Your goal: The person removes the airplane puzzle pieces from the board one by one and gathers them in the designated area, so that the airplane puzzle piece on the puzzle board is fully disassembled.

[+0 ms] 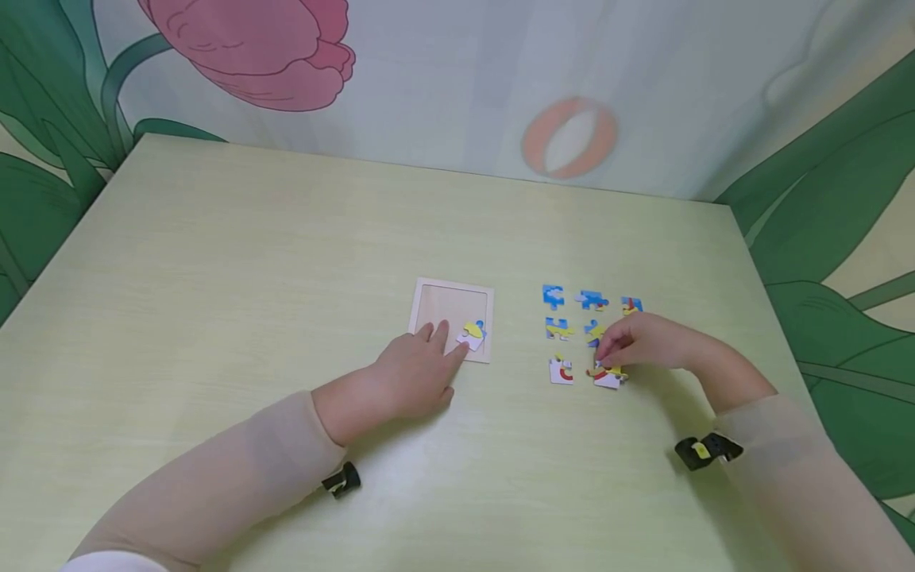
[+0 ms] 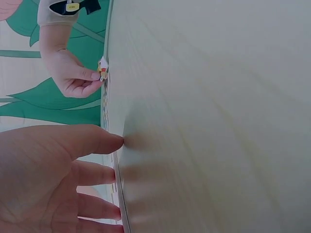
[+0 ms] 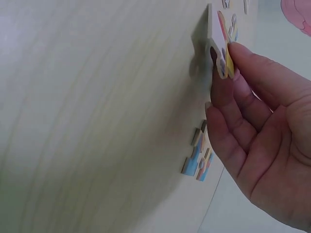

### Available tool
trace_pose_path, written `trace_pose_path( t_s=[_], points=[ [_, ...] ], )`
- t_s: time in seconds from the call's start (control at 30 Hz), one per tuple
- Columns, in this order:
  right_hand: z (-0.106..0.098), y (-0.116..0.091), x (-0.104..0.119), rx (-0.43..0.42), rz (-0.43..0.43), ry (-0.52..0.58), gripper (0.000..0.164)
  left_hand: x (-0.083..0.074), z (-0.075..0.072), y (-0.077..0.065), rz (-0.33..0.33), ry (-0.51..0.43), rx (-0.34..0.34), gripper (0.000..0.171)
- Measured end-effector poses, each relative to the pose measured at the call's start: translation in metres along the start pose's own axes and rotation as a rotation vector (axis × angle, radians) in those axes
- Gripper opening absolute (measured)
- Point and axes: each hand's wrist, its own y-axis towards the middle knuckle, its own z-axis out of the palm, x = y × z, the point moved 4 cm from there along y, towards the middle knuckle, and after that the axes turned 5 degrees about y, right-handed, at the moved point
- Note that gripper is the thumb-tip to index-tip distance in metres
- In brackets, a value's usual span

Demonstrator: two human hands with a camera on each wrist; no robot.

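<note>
My left hand (image 1: 415, 373) lies with fingers spread over the near left part of a square wooden puzzle tray (image 1: 489, 306). A yellow, white and blue jigsaw piece (image 1: 470, 337) sits in the tray's near right corner, close by the index fingertip. In the left wrist view the thumb (image 2: 99, 140) and fingers reach to the tray's edge. To the right, my right hand (image 1: 646, 342) pinches a white, red and yellow jigsaw piece (image 3: 219, 46) between thumb and fingers. That piece is tilted up, above the near row of loose pieces.
Several loose jigsaw pieces lie in rows right of the tray, among them a blue piece (image 1: 553, 296), a blue and yellow piece (image 1: 557, 328) and a white and red piece (image 1: 561, 370). The pale table (image 1: 286, 238) meets a wall with painted flowers at its far edge.
</note>
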Motion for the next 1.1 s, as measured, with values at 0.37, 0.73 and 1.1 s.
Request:
trace_pose_path(
  t_s=[0.37,0.73,1.1],
  points=[
    [0.002,-0.001,0.002,-0.034,-0.019,-0.034,0.006,0.0,-0.001,-0.001,0.002,-0.005,0.001,0.058],
    [0.001,-0.002,0.0,-0.046,0.006,-0.055,0.008,0.0,-0.001,-0.001,0.006,-0.01,-0.009,0.057],
    [-0.009,-0.003,0.004,-0.131,-0.007,-0.105,0.01,0.0,0.0,-0.001,0.009,0.005,-0.013,0.058]
  ],
)
